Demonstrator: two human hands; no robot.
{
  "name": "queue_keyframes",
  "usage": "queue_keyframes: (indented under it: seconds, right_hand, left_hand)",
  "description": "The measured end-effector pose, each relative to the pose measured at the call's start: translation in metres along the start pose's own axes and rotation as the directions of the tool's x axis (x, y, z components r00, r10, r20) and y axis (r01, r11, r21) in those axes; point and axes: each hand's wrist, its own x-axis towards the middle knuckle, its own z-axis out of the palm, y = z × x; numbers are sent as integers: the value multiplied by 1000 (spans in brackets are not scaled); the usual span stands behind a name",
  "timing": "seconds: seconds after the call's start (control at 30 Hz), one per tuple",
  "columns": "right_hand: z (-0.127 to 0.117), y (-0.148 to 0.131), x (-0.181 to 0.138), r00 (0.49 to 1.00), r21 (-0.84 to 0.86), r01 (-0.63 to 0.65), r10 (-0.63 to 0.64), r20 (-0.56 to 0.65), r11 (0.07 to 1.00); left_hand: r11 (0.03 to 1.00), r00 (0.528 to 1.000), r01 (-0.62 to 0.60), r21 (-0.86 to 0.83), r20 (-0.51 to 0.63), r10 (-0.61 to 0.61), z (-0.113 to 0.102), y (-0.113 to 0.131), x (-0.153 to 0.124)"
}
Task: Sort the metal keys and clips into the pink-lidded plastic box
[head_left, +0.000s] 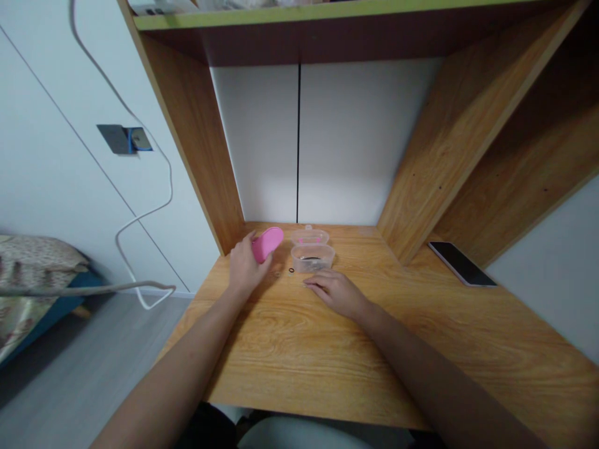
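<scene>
My left hand [244,265] is wrapped round a pink oval piece, like a small shallow case [267,243], tilted above the wooden desk. My right hand [334,289] rests low over the desk with its fingers pinched together; whatever is at the fingertips is too small to make out. Just beyond it stands a clear plastic box [312,258] with its lid [309,237] raised at the back. Some dark thin things lie inside the box. A small black ring [291,270] lies on the desk between my hands, with a few tiny pale bits near it.
A phone [462,264] lies at the right on the wooden desk [299,349]. Upright wooden panels [191,137] flank the desk's back, and a green-edged shelf [318,15] runs above. At the left, a white cable [169,181] hangs before the wall and an open socket plate [112,138].
</scene>
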Motion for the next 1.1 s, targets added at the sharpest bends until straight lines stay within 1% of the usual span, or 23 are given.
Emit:
queue_keyframes:
  seconds: [0.1, 0.17, 0.23, 0.33, 0.4, 0.47, 0.53, 0.57, 0.63, 0.7, 0.77, 0.83, 0.93, 1.1]
  right_hand:
    - [2, -2, 1, 984, -1, 70, -69, -164, 998]
    - [-1, -4, 1, 953, -47, 85, -95, -287, 995]
    - [-6, -6, 2, 918, -102, 69, -103, -384, 992]
    - [-12, -7, 3, 882, -151, 54, -118, -457, 987]
    - [-14, -5, 3, 885, -156, 50, -116, -451, 987]
    - [-14, -2, 1, 899, -129, 27, -80, -431, 991]
    - [-13, 0, 0, 904, -70, -23, -9, -427, 997]
    - [-12, 1, 0, 897, -36, -56, 34, -440, 998]
    - [-11, 4, 1, 864, 20, -121, 115, -489, 992]
    - [-11, 8, 2, 816, 56, -172, 174, -551, 984]
    - [-12, 14, 4, 776, 80, -213, 218, -591, 974]
    - [-11, 20, 6, 761, 96, -254, 260, -595, 962]
    - [-10, 28, 6, 772, 110, -288, 299, -562, 951]
    - [-8, 28, 8, 780, 150, -268, 306, -545, 952]
  left_hand:
    - [983, 988, -154, -98, -49, 149, -1, 10, -3]
    - [952, 962, -271, -140, -64, 264, -3, 16, -5]
    - [910, 928, -373, -180, -57, 369, -3, 23, -7]
    - [845, 875, -474, -247, -26, 483, -3, 31, -12]
    - [815, 851, -503, -286, 0, 525, -2, 36, -16]
    - [814, 853, -486, -319, 32, 522, -1, 39, -19]
    - [839, 874, -433, -331, 75, 480, 1, 41, -20]
    - [854, 886, -403, -329, 93, 454, 2, 41, -21]
    - [884, 909, -350, -311, 116, 400, 5, 40, -20]
    - [911, 929, -304, -279, 127, 349, 9, 37, -19]
    - [930, 937, -269, -250, 153, 313, 12, 33, -18]
    - [937, 934, -253, -240, 193, 302, 15, 30, -17]
    - [933, 921, -252, -257, 234, 313, 16, 28, -17]
    - [929, 887, -258, -264, 318, 336, 17, 32, -19]
